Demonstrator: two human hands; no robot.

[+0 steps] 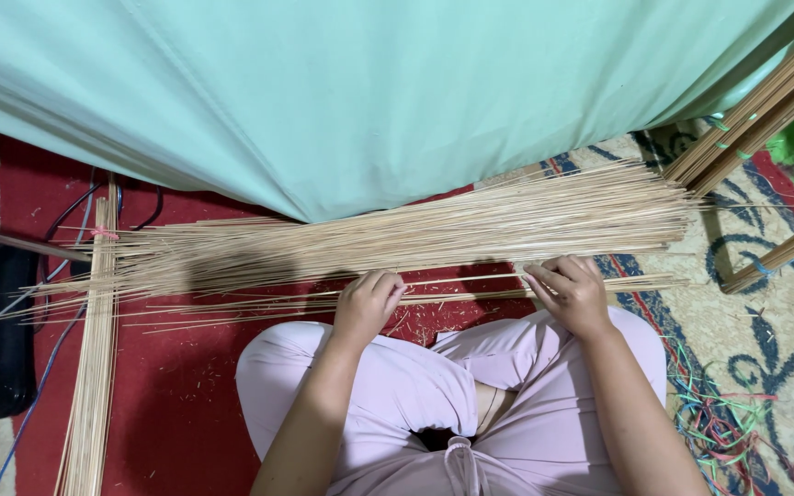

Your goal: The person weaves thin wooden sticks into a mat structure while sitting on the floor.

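left hand [367, 303]: curling its fingers over a few thin bamboo sticks [470, 280] lying just in front of the knees, looks like it's pinching them, sitting around 6 o'clock in the shot

right hand [570, 292]: doing the same thing further along those sticks, fingers bent down and gripping them, a bit toward 4 o'clock from centre

big stick pile [397, 234]: lying crossways on the floor just past the hands, running from 9 o'clock to 3 o'clock, fanning out loose at the 9 o'clock end

tied bundle [94, 367]: lying at a right angle to the pile, running down toward 7 o'clock, with a pink tie [103, 234] near its top end

more bundles [765, 101]: leaning in at 2 o'clock, well apart from the hands

carpet [167, 386]: red under the sticks, going cream with dark blue patterns toward 3 o'clock

green cloth [369, 92]: hanging across the whole top, its edge touching the pile

plastic strings [719, 422]: tangling in a colourful heap at 4 o'clock beside the right knee

cables [57, 239]: running under the pile at 9 o'clock
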